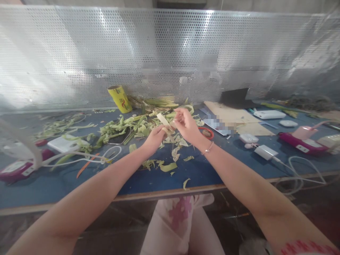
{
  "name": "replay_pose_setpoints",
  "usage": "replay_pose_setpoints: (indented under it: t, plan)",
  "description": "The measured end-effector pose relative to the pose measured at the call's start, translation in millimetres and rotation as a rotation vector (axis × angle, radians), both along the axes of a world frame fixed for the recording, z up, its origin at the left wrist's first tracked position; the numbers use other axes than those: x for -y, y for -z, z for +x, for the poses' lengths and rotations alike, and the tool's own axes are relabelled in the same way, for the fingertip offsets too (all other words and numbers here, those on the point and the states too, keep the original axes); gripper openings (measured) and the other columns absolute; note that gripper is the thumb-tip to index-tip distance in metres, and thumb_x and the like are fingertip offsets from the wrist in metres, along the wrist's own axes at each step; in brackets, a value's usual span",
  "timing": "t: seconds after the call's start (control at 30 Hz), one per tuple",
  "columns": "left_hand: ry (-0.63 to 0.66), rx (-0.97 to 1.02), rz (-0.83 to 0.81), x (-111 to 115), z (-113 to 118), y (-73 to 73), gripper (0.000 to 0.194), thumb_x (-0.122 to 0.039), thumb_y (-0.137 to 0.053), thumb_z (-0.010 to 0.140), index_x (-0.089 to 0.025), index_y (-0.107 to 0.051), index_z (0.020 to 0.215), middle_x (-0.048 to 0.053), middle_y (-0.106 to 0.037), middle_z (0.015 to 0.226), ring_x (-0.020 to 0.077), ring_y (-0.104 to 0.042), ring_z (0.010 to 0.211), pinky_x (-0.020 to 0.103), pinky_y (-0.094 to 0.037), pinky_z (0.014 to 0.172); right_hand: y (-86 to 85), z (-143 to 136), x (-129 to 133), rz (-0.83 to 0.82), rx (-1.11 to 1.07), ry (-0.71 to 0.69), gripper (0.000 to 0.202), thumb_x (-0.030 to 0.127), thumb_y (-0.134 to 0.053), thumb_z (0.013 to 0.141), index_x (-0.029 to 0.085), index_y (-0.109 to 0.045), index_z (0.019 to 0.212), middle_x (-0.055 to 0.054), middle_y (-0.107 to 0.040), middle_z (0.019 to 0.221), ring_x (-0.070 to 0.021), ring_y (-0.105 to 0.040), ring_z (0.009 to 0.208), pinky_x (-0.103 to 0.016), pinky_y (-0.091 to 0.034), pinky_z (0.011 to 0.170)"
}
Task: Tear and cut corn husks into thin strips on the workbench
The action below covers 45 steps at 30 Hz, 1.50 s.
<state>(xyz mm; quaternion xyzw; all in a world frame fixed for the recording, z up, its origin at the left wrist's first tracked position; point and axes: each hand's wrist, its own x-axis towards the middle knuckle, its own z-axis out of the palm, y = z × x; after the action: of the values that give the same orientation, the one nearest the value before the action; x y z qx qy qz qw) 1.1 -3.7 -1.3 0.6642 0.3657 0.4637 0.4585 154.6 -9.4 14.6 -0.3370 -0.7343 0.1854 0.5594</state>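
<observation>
Over the middle of the blue table, both my hands are close together at a pale yellow-green leaf strip (164, 121), whose flat end sticks up between them. My left hand (155, 137) is closed on the folded lower part of the strip. My right hand (186, 124), with a bracelet at its wrist, has its fingers curled against the strip's right side; the fingertips are partly hidden. Just behind and left of my hands lies a heap of green leaf pieces (119, 127). Torn pale scraps (168, 167) are scattered below them.
A yellow tube (120, 99) leans near the perforated metal screen (170, 42). To the right are a phone (216, 126), cardboard (256, 129), a white charger (266, 152) with cable, and a purple power strip (302, 143). Another power strip (18, 170) and a white box (66, 143) lie left.
</observation>
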Motion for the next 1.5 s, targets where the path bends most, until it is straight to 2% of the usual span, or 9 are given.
replay_pose_setpoints:
  t: [0.2,0.37,0.57,0.67,0.87,1.07,1.23,1.37,1.5]
  plan:
    - [0.025,0.119,-0.072,-5,1,4.1,0.024,-0.034,-0.048,0.077,-0.016,-0.061,0.070,-0.003,-0.030,0.050,0.0089,-0.027,0.049,0.024,-0.023,0.049,1.6,4,-12,-0.105,-0.162,0.219,0.020,0.031,-0.056,0.077,0.020,-0.049,0.091,-0.003,-0.054,0.089,-0.0150,-0.052,0.081,-0.031,-0.044,0.075]
    - [0.035,0.142,-0.097,-5,1,4.0,0.023,-0.034,-0.050,0.075,-0.016,-0.062,0.068,-0.003,-0.036,0.051,0.0088,-0.029,0.050,0.023,-0.025,0.049,0.0,3,-11,-0.239,-0.023,0.142,0.028,0.042,-0.045,0.085,0.018,-0.059,0.089,-0.005,-0.063,0.085,-0.0186,-0.058,0.084,-0.034,-0.043,0.079]
    - [0.095,0.120,-0.137,-6,-1,4.7,0.020,-0.031,-0.052,0.074,-0.014,-0.060,0.066,0.000,-0.047,0.059,0.0081,-0.034,0.052,0.022,-0.025,0.048,-1.0,-2,-4,0.139,0.145,0.255,0.020,0.024,-0.048,0.086,0.020,-0.067,0.086,-0.006,-0.066,0.093,-0.0193,-0.057,0.091,-0.037,-0.042,0.086]
    - [0.104,0.118,-0.143,-5,-1,4.6,0.019,-0.030,-0.053,0.074,-0.015,-0.056,0.062,-0.001,-0.045,0.058,0.0079,-0.035,0.052,0.022,-0.027,0.049,-0.1,-3,0,0.332,0.254,0.213,0.020,0.020,-0.048,0.086,0.020,-0.068,0.086,-0.005,-0.064,0.087,-0.0173,-0.057,0.086,-0.034,-0.044,0.081]
    - [0.137,0.100,-0.141,-3,-1,5.0,0.021,-0.031,-0.054,0.075,-0.015,-0.055,0.062,-0.001,-0.045,0.057,0.0077,-0.037,0.052,0.022,-0.029,0.049,2.8,-2,4,0.433,0.325,0.133,0.027,0.016,-0.044,0.089,0.025,-0.068,0.100,-0.003,-0.058,0.082,-0.0126,-0.054,0.076,-0.028,-0.046,0.069]
    - [0.123,0.153,-0.136,-5,-2,5.5,0.023,-0.036,-0.059,0.074,-0.015,-0.057,0.064,-0.002,-0.043,0.058,0.0074,-0.037,0.053,0.021,-0.031,0.050,5.3,2,-1,0.435,0.287,0.159,0.025,0.018,-0.047,0.087,0.025,-0.071,0.087,-0.004,-0.054,0.083,-0.0129,-0.052,0.075,-0.029,-0.046,0.066]
    - [0.120,0.203,-0.145,-5,-2,2.8,0.021,-0.035,-0.061,0.072,-0.015,-0.057,0.066,-0.002,-0.044,0.059,0.0075,-0.037,0.054,0.021,-0.033,0.051,3.4,1,2,0.374,0.301,0.072,0.027,0.015,-0.046,0.085,0.023,-0.069,0.096,-0.005,-0.054,0.088,-0.0139,-0.052,0.080,-0.031,-0.046,0.071]
    - [0.119,0.181,-0.145,-3,-1,0.0,0.023,-0.037,-0.063,0.070,-0.015,-0.058,0.066,0.000,-0.049,0.062,0.0087,-0.040,0.055,0.022,-0.035,0.052,1.7,-2,2,0.208,0.252,0.063,0.020,0.021,-0.051,0.084,0.022,-0.070,0.091,-0.004,-0.054,0.087,-0.0148,-0.052,0.083,-0.032,-0.045,0.074]
    - [0.077,0.121,-0.107,-4,-1,0.4,0.023,-0.038,-0.062,0.069,-0.015,-0.061,0.069,0.001,-0.054,0.066,0.0112,-0.047,0.065,0.023,-0.039,0.060,1.3,-4,-1,0.021,0.191,0.088,0.011,0.026,-0.059,0.079,0.020,-0.069,0.081,-0.002,-0.054,0.083,-0.0118,-0.050,0.071,-0.029,-0.044,0.067]
